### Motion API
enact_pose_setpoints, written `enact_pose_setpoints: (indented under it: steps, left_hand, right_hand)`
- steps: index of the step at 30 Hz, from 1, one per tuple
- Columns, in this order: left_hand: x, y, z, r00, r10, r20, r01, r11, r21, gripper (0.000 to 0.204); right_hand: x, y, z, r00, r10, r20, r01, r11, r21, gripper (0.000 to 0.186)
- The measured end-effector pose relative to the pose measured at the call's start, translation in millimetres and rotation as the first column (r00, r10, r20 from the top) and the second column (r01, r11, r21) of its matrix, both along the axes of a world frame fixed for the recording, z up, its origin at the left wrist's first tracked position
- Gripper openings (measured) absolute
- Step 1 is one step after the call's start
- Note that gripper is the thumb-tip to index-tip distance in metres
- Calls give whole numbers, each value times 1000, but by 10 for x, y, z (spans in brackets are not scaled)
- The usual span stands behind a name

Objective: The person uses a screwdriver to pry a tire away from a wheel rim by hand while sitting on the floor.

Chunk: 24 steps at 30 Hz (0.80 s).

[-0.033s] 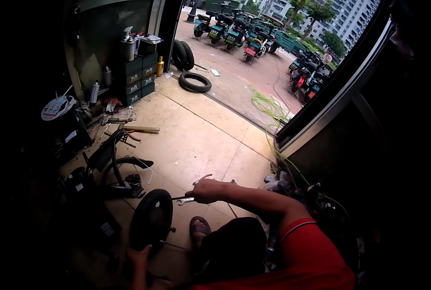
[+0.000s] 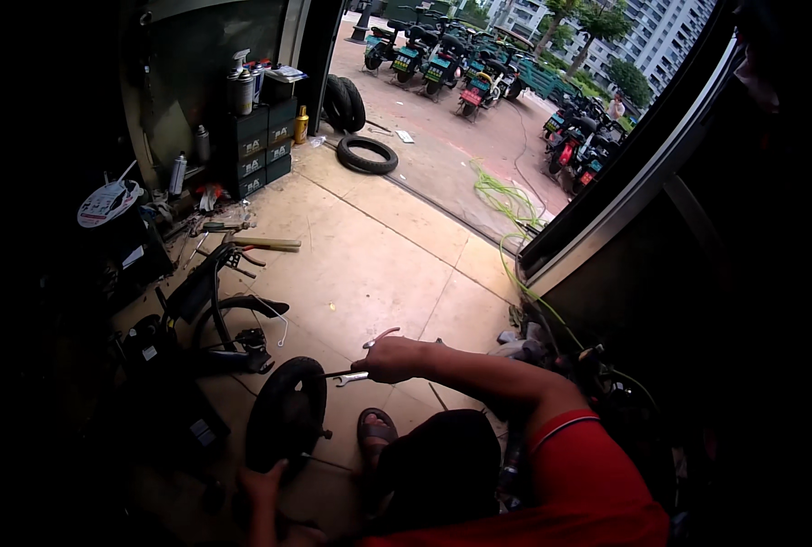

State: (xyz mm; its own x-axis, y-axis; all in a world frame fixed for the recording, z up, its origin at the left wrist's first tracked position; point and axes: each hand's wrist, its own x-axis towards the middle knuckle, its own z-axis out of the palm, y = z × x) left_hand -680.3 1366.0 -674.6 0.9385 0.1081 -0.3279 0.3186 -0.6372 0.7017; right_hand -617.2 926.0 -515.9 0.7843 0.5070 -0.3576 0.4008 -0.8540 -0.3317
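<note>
A small black-tyred wheel (image 2: 269, 419) stands tilted on the floor before me, on the left of the frame of a bike. My left hand (image 2: 262, 479) is closed on its lower edge, thumb against the tyre. My right hand (image 2: 388, 360) is closed round a thin dark bar (image 2: 335, 374) whose far end meets the wheel's upper right edge. Just under that bar shows the open end of a silver wrench (image 2: 351, 378); whether the hand holds it too, I cannot tell. Low on the wheel's right side a thin rod (image 2: 328, 463) sticks out toward my sandalled foot.
A partly dismantled bike (image 2: 215, 319) lies left of the wheel, with pliers and a hammer (image 2: 269, 244) beyond. Dark boxes (image 2: 265, 150) carry spray cans. A loose tyre (image 2: 367, 156) lies by the doorway, a green hose (image 2: 506, 201) outside it. Clutter fills the right side.
</note>
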Motion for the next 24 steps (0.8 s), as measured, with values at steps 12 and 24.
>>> enact_pose_setpoints:
  steps: [12, 24]
  left_hand:
    - [804, -882, 1339, 903, -413, -116, 428, 850, 307, 79]
    - [983, -881, 1179, 772, -599, -213, 633, 690, 351, 79]
  right_hand:
    - [-552, 244, 97, 980, 123, 155, -143, 981, 128, 32]
    - [-423, 176, 238, 983, 144, 110, -155, 983, 97, 18]
